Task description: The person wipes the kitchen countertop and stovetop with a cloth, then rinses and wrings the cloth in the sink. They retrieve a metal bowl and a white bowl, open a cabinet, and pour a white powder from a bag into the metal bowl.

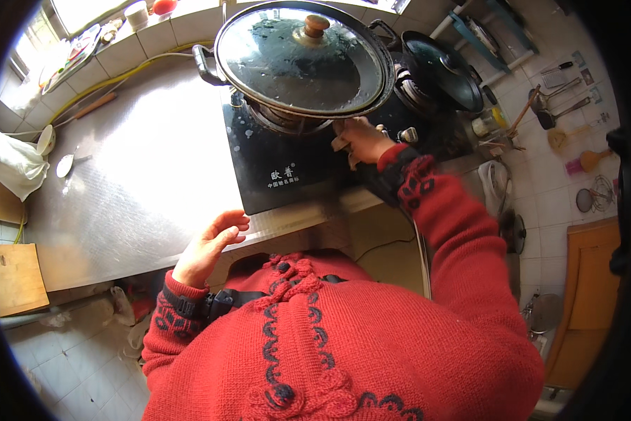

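A large wok with a glass lid (299, 63) sits on the left burner of a black glass-topped gas stove (289, 168). Just below the wok's near rim is my right hand (365, 139), its fingers bent at the stove's control area; whether they grip a knob or another small thing cannot be told. Beside it, a stove knob (408, 134) shows to the right. My left hand (210, 250) is empty, fingers apart and slightly curled, near the front edge of the steel counter (136, 210). A second lidded pan (441, 68) stands at the right burner.
A white spoon (65, 166) and a white plastic bag (18, 163) lie at the counter's left side. A wooden board (15, 279) is at the lower left. Utensils, including a ladle (544, 116), hang on the right wall. A yellow hose (91, 87) runs along the back.
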Available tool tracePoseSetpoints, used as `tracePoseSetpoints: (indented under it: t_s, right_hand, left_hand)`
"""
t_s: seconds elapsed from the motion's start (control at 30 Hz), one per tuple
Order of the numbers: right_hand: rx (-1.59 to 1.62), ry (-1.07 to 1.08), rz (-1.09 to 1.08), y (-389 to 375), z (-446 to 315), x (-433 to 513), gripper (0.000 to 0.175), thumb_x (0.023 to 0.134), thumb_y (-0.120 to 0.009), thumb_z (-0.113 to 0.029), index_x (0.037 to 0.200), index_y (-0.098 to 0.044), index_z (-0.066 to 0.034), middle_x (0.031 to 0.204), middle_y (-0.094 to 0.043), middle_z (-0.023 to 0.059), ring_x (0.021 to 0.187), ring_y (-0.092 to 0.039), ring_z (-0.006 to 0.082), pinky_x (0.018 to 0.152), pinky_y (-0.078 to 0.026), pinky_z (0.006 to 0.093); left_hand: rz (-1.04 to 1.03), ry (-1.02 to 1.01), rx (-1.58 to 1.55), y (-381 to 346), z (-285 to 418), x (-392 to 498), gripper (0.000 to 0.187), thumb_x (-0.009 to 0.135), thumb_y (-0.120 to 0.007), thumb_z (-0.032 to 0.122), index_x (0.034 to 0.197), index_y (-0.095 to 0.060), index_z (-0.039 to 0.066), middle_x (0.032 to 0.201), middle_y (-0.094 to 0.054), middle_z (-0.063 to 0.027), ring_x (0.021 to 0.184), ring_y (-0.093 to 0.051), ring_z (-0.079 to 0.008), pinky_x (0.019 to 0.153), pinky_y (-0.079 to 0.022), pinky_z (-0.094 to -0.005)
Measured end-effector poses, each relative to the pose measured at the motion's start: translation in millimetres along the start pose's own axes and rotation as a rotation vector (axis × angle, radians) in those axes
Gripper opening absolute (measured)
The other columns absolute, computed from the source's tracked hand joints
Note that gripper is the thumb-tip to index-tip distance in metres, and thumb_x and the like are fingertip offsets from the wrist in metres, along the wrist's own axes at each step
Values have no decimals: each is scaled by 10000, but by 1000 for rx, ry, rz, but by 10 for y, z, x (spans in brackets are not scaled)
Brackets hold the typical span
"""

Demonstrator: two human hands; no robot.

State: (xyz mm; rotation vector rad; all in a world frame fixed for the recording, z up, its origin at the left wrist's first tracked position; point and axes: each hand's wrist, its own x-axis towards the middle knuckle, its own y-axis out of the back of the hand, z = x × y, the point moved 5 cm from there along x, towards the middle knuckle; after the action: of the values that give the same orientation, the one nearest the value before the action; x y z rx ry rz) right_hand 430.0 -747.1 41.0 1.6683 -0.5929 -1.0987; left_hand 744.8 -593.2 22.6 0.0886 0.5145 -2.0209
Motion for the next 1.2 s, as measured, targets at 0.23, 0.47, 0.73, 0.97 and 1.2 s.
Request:
tracePoseSetpoints:
  t_s: [0.23, 0.47, 0.73, 0.97, 1.2]
  right_hand:
    - [109, 225, 430, -154, -1070, -553, 185, 660, -611, 3, 830, -584, -64, 949, -527, 96, 939, -483, 333, 817, -428, 400]
    - [367, -245, 583, -190, 10, -637, 224, 681, -566, 3, 896, -607, -47, 940, -567, 162, 919, -510, 380, 796, -436, 444]
    - [292, 148, 522, -207, -1102, -466, 190, 746, -532, -11, 922, -596, -42, 1113, -484, 185, 1097, -426, 393, 934, -383, 426]
    - [183, 364, 613, 321, -1610, 491, 111, 806, -521, -85, 876, -607, -79, 1085, -512, 168, 1054, -453, 367, 896, -390, 405]
    - [65, 122, 545, 68, -1749, 616, 198, 767, -565, -82, 963, -535, -89, 1130, -481, 105, 1048, -434, 346, 792, -439, 480]
  left_hand:
    - [-7, 19, -50, 100, -44, -163, 324, 924, -513, 150, 1214, -489, 7, 1159, -543, -86, 1088, -511, -170, 903, -436, -303]
    - [90, 19, -23, 139, -52, -442, 311, 923, -511, 135, 1203, -497, 3, 1140, -553, -87, 1077, -517, -168, 893, -440, -289]
    - [150, -13, -40, 79, -117, -578, 310, 930, -499, 148, 1203, -499, -1, 1127, -554, -84, 1060, -519, -157, 898, -438, -290]
    - [167, -54, -38, 126, -112, -740, 313, 936, -486, 157, 1200, -500, -12, 1127, -570, -102, 1048, -542, -174, 898, -447, -311]
    - [158, -12, -110, 236, -181, -794, 303, 927, -499, 143, 1191, -505, -7, 1119, -568, -87, 1036, -536, -157, 892, -439, -294]
